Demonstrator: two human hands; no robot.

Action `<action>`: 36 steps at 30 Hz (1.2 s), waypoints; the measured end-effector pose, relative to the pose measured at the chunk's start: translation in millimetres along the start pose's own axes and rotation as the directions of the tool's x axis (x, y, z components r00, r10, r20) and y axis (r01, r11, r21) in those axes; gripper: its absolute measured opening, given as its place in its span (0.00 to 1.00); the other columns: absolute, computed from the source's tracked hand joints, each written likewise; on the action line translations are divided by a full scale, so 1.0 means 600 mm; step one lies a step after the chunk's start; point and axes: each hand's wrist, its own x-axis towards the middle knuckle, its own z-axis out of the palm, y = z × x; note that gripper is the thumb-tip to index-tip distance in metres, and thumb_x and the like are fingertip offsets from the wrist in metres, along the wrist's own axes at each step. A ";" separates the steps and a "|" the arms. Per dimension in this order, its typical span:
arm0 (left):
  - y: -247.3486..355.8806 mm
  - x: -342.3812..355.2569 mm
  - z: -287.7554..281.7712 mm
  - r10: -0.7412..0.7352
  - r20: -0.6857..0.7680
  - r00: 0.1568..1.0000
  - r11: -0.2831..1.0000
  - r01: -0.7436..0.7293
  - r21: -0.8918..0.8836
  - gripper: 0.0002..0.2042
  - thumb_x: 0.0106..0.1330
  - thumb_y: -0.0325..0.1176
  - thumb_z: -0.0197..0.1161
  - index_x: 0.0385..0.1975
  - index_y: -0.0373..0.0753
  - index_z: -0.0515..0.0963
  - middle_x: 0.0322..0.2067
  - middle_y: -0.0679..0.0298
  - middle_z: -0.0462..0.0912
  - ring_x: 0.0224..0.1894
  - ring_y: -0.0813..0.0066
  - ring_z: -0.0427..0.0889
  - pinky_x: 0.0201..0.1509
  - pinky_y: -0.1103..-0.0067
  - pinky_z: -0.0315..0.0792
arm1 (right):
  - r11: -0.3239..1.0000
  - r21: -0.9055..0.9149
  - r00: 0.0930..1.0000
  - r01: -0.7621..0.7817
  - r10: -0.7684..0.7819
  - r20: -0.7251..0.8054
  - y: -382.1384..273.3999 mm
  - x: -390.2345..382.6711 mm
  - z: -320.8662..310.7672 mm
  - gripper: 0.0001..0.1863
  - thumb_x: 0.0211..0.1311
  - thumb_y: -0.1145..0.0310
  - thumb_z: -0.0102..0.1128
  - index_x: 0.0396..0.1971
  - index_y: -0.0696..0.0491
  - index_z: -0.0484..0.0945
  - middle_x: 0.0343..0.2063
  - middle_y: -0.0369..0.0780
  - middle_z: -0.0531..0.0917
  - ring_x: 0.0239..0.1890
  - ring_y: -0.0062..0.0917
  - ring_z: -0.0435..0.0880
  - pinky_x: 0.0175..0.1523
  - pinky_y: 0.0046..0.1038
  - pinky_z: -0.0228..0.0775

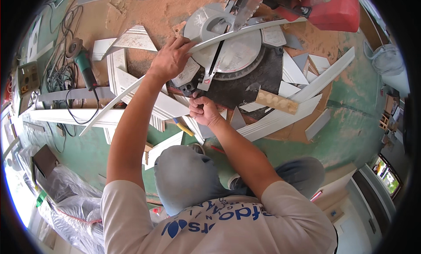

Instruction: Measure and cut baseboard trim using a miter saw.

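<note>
Two bare hands work over one miter saw [239, 54], whose single round grey table sits on a sawdust-strewn board. The left hand [172, 56] is closed, its fingers bent over one long white strip [232, 34] that lies across that table and runs out past the wrist toward the lower left. The right hand [204, 111] is curled nearly to a fist at the front of the saw, its fingertips up against or just beside a black knob [188, 88]; whether it grips anything I cannot tell. One toothed blade [251, 9] and one red housing [335, 10] show at the top. White offcuts lie around the saw on both sides (more than ten, though they overlap too much for an exact tally). Among them are one tan wooden block [277, 101] with a row of hollows, on the right, and one yellow-handled tool [183, 127], just below the left side of the saw. One green and black angle grinder [83, 65] lies to the left, beside one tangle of cables [61, 74]. Two bent knees in grey-blue trousers, the left knee [186, 175] and the right knee [300, 170], rise below the forearms.
</note>
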 end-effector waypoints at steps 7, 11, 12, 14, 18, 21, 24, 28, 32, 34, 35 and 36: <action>0.008 0.005 -0.002 0.009 0.000 1.000 1.000 -0.009 -0.011 0.23 0.64 0.27 0.65 0.62 0.43 0.77 0.53 0.60 0.78 0.54 0.55 0.76 0.63 0.65 0.73 | 0.671 -0.681 0.687 0.295 -0.644 -0.337 0.056 0.032 0.022 0.12 0.59 0.75 0.65 0.39 0.48 0.71 0.22 0.32 0.74 0.14 0.14 0.67 0.17 0.20 0.55; 0.001 -0.002 0.000 0.024 -0.032 0.999 1.000 -0.025 -0.016 0.23 0.63 0.26 0.66 0.61 0.41 0.77 0.53 0.59 0.78 0.54 0.54 0.76 0.62 0.64 0.73 | 0.953 -0.232 0.950 0.195 -0.242 -0.195 0.026 0.012 0.005 0.09 0.58 0.74 0.65 0.34 0.48 0.74 0.21 0.31 0.74 0.14 0.14 0.64 0.21 0.23 0.57; -0.001 -0.002 0.001 0.020 -0.030 0.999 1.000 -0.021 -0.021 0.23 0.63 0.26 0.66 0.61 0.41 0.77 0.53 0.59 0.78 0.54 0.54 0.76 0.62 0.64 0.73 | 0.954 -0.232 0.950 0.190 -0.239 -0.201 0.013 0.003 0.000 0.09 0.58 0.74 0.65 0.34 0.48 0.74 0.21 0.31 0.74 0.14 0.14 0.64 0.21 0.23 0.57; -0.002 0.002 0.003 0.023 -0.034 0.999 1.000 -0.023 0.002 0.23 0.64 0.27 0.65 0.61 0.42 0.77 0.54 0.60 0.77 0.55 0.55 0.76 0.63 0.65 0.73 | 0.998 -0.012 0.995 -0.067 0.067 0.072 -0.012 0.003 -0.006 0.08 0.60 0.74 0.64 0.32 0.45 0.73 0.21 0.31 0.74 0.13 0.13 0.63 0.22 0.21 0.55; 0.000 -0.001 0.004 0.012 -0.019 1.000 1.000 -0.011 0.015 0.23 0.65 0.27 0.64 0.62 0.44 0.76 0.55 0.60 0.77 0.56 0.55 0.76 0.64 0.65 0.73 | 0.963 -0.259 0.980 0.071 -0.116 -0.163 0.002 0.002 0.006 0.08 0.62 0.68 0.66 0.31 0.47 0.73 0.22 0.31 0.74 0.14 0.14 0.64 0.22 0.21 0.53; 0.004 0.002 0.002 0.010 -0.003 1.000 0.999 -0.010 0.032 0.24 0.66 0.28 0.64 0.63 0.45 0.75 0.56 0.60 0.76 0.58 0.55 0.75 0.66 0.65 0.72 | 0.910 -0.389 0.945 0.143 -0.242 -0.219 0.012 0.010 0.013 0.09 0.65 0.65 0.67 0.31 0.48 0.74 0.23 0.32 0.76 0.16 0.14 0.64 0.22 0.22 0.53; 0.002 0.006 0.003 0.012 0.001 1.000 1.000 -0.012 0.023 0.24 0.67 0.29 0.63 0.64 0.46 0.75 0.56 0.61 0.78 0.59 0.58 0.74 0.67 0.67 0.71 | 0.935 -0.354 0.963 -0.034 -0.064 -0.260 -0.018 -0.010 0.018 0.10 0.66 0.63 0.67 0.36 0.52 0.76 0.25 0.34 0.78 0.18 0.15 0.67 0.24 0.22 0.60; 0.006 -0.002 0.000 -0.001 0.007 1.000 0.999 0.001 0.035 0.25 0.67 0.30 0.63 0.65 0.47 0.74 0.57 0.61 0.77 0.60 0.57 0.74 0.68 0.67 0.70 | 0.597 -0.773 0.909 -0.216 -0.166 -0.382 -0.073 -0.062 0.062 0.15 0.67 0.61 0.66 0.45 0.56 0.78 0.29 0.36 0.81 0.21 0.17 0.73 0.28 0.22 0.69; 0.003 -0.017 -0.007 -0.046 0.010 0.999 0.998 0.046 0.035 0.24 0.68 0.32 0.64 0.65 0.46 0.74 0.58 0.59 0.76 0.61 0.54 0.73 0.67 0.64 0.70 | 0.147 -0.989 0.826 -0.019 -0.554 -0.098 -0.149 -0.143 0.055 0.21 0.69 0.59 0.64 0.53 0.60 0.79 0.41 0.43 0.88 0.30 0.24 0.88 0.34 0.26 0.80; 0.018 -0.024 -0.017 -0.066 -0.027 0.997 0.991 0.069 0.111 0.24 0.68 0.33 0.64 0.65 0.47 0.74 0.59 0.59 0.75 0.62 0.54 0.73 0.67 0.64 0.70 | 0.187 -0.982 0.765 0.033 -0.637 -0.096 -0.192 -0.203 0.062 0.18 0.71 0.61 0.62 0.53 0.58 0.79 0.43 0.42 0.87 0.31 0.23 0.88 0.34 0.25 0.79; 0.027 -0.036 -0.022 -0.087 -0.046 0.995 0.978 0.094 0.184 0.24 0.69 0.35 0.64 0.65 0.47 0.73 0.61 0.58 0.74 0.63 0.55 0.73 0.67 0.64 0.70 | 0.143 -0.989 0.733 0.028 -0.675 -0.077 -0.214 -0.233 0.069 0.17 0.71 0.62 0.62 0.52 0.57 0.79 0.43 0.41 0.87 0.32 0.23 0.88 0.35 0.24 0.79; 0.030 -0.056 -0.026 -0.088 -0.053 0.995 0.978 0.097 0.187 0.24 0.69 0.35 0.64 0.65 0.47 0.73 0.61 0.58 0.74 0.63 0.55 0.73 0.67 0.64 0.70 | 0.103 -0.994 0.702 0.021 -0.710 -0.059 -0.230 -0.260 0.077 0.16 0.72 0.63 0.61 0.52 0.57 0.80 0.42 0.41 0.88 0.33 0.22 0.88 0.36 0.24 0.79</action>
